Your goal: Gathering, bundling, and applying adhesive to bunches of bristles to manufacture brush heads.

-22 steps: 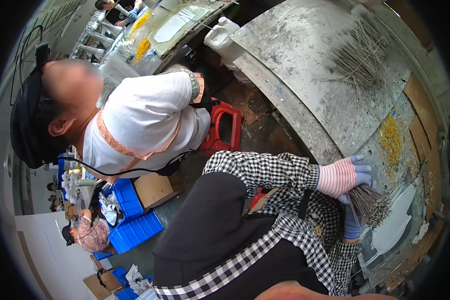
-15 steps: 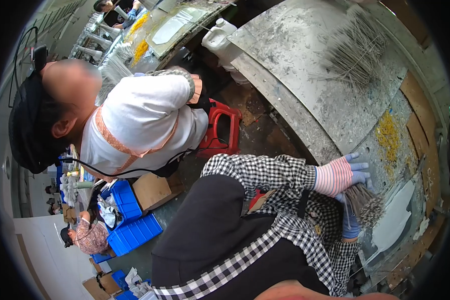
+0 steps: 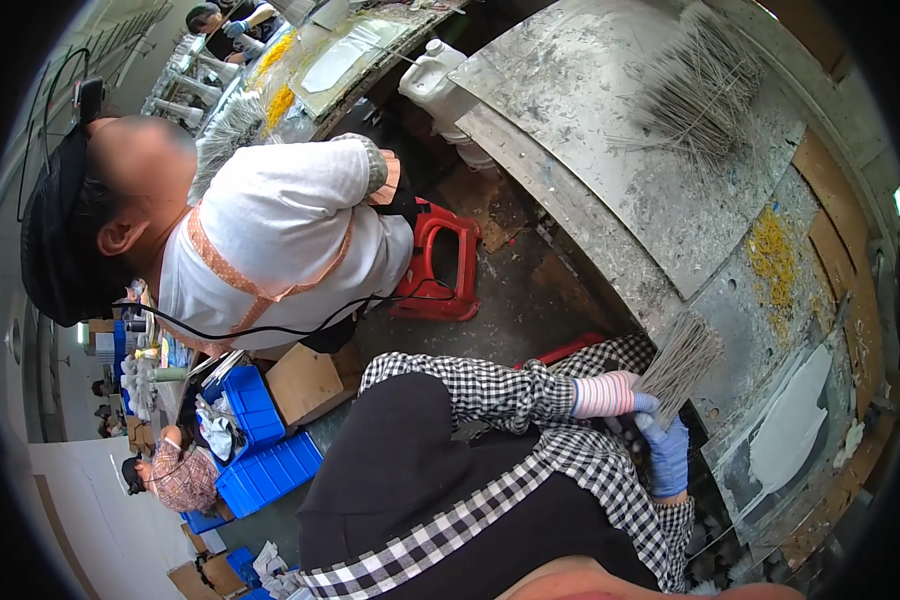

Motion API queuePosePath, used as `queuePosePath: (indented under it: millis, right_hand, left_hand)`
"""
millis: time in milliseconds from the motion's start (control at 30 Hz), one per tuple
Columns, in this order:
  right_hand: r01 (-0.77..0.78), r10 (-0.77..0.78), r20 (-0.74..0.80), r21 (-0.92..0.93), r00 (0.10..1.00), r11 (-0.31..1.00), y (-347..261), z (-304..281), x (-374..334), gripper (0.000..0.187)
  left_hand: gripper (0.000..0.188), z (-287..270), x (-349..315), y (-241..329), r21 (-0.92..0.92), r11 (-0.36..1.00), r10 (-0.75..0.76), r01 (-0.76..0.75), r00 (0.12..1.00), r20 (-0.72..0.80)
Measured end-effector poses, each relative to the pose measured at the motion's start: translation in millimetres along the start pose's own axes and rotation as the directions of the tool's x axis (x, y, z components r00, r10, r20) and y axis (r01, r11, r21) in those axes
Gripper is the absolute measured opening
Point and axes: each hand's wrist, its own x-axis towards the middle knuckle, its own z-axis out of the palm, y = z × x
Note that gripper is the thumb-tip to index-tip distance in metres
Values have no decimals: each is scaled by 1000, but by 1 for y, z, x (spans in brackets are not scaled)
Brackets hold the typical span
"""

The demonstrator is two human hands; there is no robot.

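A bundle of thin grey wire-like sticks (image 3: 684, 358) slants up and to the right, held at its lower end. My left hand (image 3: 620, 396), in a glove with a pink-striped cuff and blue fingers, closes round that end from the left. My right hand (image 3: 667, 455), in a blue glove, grips the same end from below, its fingers curled beside the left ones. Part of both hands' fingers is hidden by the bundle and each other. The bundle's upper part overlaps the near edge of the worktable (image 3: 610, 210).
A larger heap of grey sticks (image 3: 705, 90) lies on the table's far part. Small yellow pieces (image 3: 773, 262) and a white paste patch (image 3: 788, 430) are at right. A white jug (image 3: 432, 75), a red stool (image 3: 448, 262) and a seated co-worker (image 3: 260, 220) are left.
Both my hands have drawn back left toward my body with the bundle. Its sticks, whose ends pointed down and right over the table, now point up and right.
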Motion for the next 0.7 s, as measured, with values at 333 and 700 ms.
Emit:
queuePosePath:
  millis: [333, 700]
  right_hand:
    - [-211, 208, 32, 159, 978, 965, -1, -9, 13, 48]
    - [-102, 184, -107, 526, 977, 845, -3, 4, 8, 51]
  left_hand:
    - [58, -16, 4, 16, -99, 994, -53, 54, 998, 15]
    - [36, 13, 15, -17, -205, 978, 6, -50, 978, -208]
